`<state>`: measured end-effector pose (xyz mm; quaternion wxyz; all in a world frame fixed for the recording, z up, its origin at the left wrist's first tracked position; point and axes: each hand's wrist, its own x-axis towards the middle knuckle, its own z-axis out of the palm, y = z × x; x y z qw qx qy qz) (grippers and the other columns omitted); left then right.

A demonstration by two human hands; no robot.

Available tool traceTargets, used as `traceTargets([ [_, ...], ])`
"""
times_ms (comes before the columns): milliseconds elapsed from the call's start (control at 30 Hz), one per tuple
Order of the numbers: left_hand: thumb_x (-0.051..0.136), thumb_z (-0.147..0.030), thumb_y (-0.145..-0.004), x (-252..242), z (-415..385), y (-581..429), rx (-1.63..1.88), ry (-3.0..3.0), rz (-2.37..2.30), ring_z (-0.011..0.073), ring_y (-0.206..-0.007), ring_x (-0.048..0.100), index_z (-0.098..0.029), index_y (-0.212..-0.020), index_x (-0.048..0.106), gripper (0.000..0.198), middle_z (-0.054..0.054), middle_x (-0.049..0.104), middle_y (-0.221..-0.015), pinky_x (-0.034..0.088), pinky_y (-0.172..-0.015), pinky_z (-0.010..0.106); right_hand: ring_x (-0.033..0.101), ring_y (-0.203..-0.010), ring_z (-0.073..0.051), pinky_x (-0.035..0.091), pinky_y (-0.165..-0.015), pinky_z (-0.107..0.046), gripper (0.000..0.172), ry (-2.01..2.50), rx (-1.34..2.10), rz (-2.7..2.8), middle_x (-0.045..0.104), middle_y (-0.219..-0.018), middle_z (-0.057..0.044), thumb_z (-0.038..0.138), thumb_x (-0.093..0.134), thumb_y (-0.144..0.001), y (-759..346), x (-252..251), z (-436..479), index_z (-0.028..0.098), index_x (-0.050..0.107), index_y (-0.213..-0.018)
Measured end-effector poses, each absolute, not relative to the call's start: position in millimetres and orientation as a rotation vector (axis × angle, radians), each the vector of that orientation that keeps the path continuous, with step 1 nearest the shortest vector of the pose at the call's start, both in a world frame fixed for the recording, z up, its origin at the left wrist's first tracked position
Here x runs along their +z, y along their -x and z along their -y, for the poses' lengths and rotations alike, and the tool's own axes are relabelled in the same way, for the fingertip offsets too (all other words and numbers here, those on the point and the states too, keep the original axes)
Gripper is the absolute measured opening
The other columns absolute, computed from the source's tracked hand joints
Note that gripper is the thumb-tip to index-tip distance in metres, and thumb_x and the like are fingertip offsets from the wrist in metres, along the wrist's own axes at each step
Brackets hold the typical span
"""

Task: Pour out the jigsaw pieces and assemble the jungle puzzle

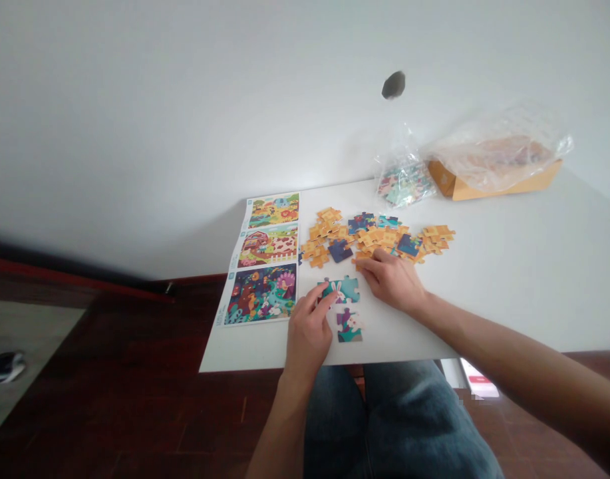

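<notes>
My left hand (309, 326) rests on the white table, thumb and forefinger closed on a joined teal puzzle piece (350, 290) with a white rabbit. Just below lies a purple and teal puzzle piece (349, 327) with another white animal, apart from the upper one. My right hand (392, 279) is at the front of a loose pile of puzzle pieces (379, 238), most of them orange backs up. Its fingertips close on an orange puzzle piece (357, 263) at the pile's edge, partly hidden by the fingers. A dark blue puzzle piece (340, 251) lies nearby.
A sheet with three printed pictures (265, 259) lies at the table's left. Behind the pile are a clear bag of puzzle pieces (405, 183) and an orange box (504, 186) with plastic over it. The table (509, 279) meets a white wall.
</notes>
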<state>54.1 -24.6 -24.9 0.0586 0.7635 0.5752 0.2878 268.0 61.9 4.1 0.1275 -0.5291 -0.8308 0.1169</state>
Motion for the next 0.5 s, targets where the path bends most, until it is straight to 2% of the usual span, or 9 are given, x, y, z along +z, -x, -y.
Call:
traceTargets([
  [167, 0.044, 0.002, -0.085, -25.3, 24.5, -53.4, 0.842, -2.331, -1.731, 0.0245, -0.121, 0.059, -0.025, -0.128, 0.066, 0.055, 0.010, 0.060, -0.136, 0.053, -0.104, 0.044, 0.062, -0.082, -0.018, 0.039, -0.067, -0.029, 0.040, 1.211, 0.427, 2.532, 0.064, -0.100, -0.006, 0.052, 0.052, -0.096, -266.1, 3.1, -57.2, 0.029, 0.070, -0.123],
  [500, 0.045, 0.003, -0.085, -25.4, 24.2, -52.8, 0.855, -2.312, -1.727, 0.0250, -0.123, 0.059, -0.024, -0.126, 0.068, 0.054, 0.010, 0.060, -0.136, 0.051, -0.107, 0.045, 0.061, -0.083, -0.018, 0.036, -0.065, -0.028, 0.039, 1.233, 0.419, 2.571, 0.065, -0.100, -0.005, 0.053, 0.052, -0.097, -263.3, 1.8, -57.9, 0.030, 0.071, -0.122],
])
